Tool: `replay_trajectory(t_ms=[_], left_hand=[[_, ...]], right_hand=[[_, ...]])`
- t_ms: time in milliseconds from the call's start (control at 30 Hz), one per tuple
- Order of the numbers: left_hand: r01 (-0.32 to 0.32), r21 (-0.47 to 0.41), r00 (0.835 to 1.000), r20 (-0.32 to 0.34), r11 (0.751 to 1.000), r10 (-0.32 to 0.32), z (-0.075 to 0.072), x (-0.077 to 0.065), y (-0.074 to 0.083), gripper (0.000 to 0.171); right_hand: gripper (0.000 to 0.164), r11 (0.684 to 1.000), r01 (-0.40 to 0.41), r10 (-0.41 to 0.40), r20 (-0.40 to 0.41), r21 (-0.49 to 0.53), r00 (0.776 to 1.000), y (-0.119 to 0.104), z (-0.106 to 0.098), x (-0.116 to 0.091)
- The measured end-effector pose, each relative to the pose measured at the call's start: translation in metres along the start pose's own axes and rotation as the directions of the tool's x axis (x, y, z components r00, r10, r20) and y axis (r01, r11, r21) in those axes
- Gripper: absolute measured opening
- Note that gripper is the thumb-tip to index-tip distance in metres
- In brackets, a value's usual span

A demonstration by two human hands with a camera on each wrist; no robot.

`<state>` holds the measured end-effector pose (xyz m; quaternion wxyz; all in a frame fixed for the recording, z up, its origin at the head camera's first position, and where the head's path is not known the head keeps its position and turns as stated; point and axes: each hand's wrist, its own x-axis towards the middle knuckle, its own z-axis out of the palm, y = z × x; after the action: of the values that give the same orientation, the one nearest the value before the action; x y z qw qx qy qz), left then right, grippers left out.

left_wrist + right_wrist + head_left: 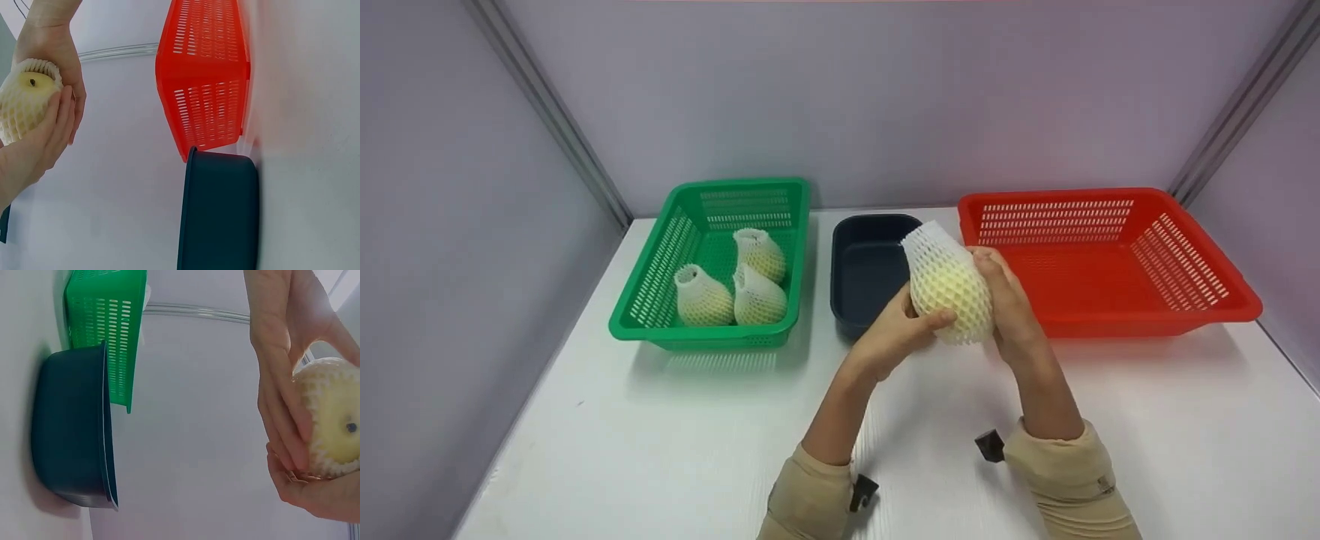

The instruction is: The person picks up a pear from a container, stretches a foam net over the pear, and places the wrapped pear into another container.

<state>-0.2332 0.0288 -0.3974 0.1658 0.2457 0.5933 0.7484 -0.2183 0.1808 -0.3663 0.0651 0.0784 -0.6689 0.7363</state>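
Both hands hold one yellow fruit in a white foam net [952, 289], raised in front of the dark blue tray. My left hand [896, 337] grips it from the left, its thumb across the front of the net. On the other side my right hand [1012, 311] holds the fruit, its fingers partly hidden behind it. The net's loose, narrow end points up and away. In the left wrist view, the fruit's end [32, 84] shows a dark spot. The right wrist view also shows a dark spot on the netted fruit [337, 430] between both hands.
A green basket [709, 335] on the left holds three netted fruits [705, 300]. The dark blue tray [866, 262] stands in the middle, partly behind the hands. To the right is a red basket [1110, 281]. Pale walls [840, 105] enclose the white table [675, 450].
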Motion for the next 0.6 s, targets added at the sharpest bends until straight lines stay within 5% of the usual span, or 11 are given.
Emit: replay_trajectory(t_ms=[333, 600], left_hand=[[0.046, -0.143, 0.999, 0.034, 0.989, -0.041, -0.0025, -0.0006, 0.0044, 0.106], [0.037, -0.208, 0.984, 0.178, 0.977, 0.0, -0.0065, -0.0035, 0.0072, 0.095]], right_hand=[[0.04, 0.998, 0.053, -0.054, 0.008, 0.029, 0.999, 0.002, 0.0069, -0.0018], [0.039, 0.997, 0.078, -0.078, -0.006, 0.028, 0.997, 0.0011, 0.0101, -0.0035]])
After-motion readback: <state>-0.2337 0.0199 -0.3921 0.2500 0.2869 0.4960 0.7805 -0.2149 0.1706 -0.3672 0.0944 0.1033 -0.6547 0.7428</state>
